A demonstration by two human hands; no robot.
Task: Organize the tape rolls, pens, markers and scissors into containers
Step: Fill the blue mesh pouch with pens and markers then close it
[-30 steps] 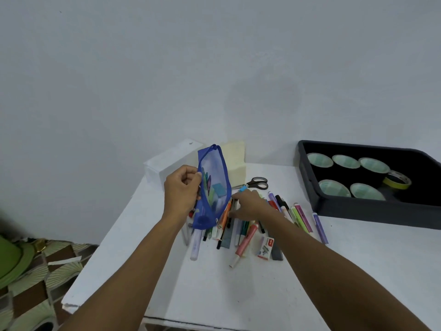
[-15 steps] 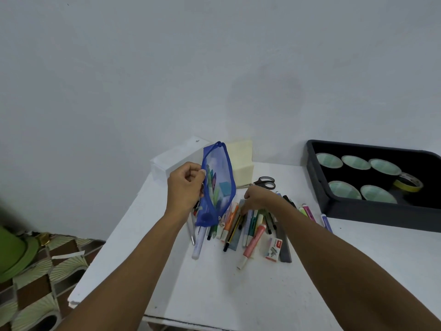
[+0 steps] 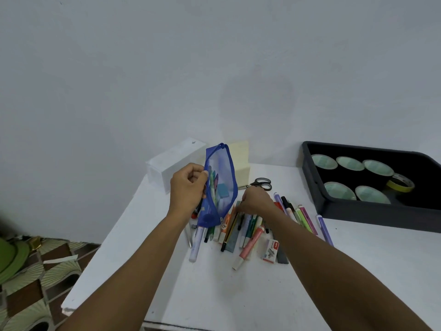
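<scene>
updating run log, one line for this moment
left hand: holds blue mesh zip pouch | right hand: on coloured pen pile, grip unclear | black-handled scissors: on white table

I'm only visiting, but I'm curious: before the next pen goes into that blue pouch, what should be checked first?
1. Pouch held securely: ok. The left hand grips the edge of the blue mesh pouch, which is lifted above the table.
2. Pouch mouth open towards the right hand: cannot tell.
3. Right hand has a single pen: cannot tell. Its fingertips are buried in the pen pile.
4. Room left in the pouch: looks ok, as only a few items show inside.
5. Tape rolls put away: ok, they are in the black tray.
6. Scissors put away: not ok, they lie on the table.
</scene>
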